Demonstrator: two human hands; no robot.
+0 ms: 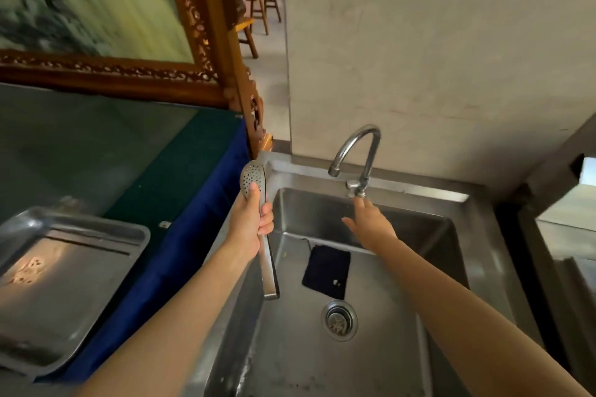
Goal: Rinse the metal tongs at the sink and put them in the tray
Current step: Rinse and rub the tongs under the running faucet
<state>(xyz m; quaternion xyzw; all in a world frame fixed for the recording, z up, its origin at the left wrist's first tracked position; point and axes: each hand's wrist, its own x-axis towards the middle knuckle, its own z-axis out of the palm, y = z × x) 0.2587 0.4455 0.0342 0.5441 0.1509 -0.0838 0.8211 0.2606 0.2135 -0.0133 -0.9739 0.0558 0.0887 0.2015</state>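
Note:
My left hand (250, 226) grips the metal tongs (254, 176) near their perforated spoon-shaped head, which points up. The handle end hangs down over the left rim of the steel sink (380, 348). My right hand (371, 224) stretches out over the basin with straight fingers, its fingertips at the small tap handle (354, 188) at the base of the curved faucet (358, 151). No water is seen running. The steel tray (96, 284) lies at the left on the blue-covered counter.
A dark cloth (327, 271) lies flat in the sink above the drain (339, 320). A carved wooden frame (206, 42) stands behind the counter at the left. A grey wall rises behind the faucet, and another steel surface sits at the far right.

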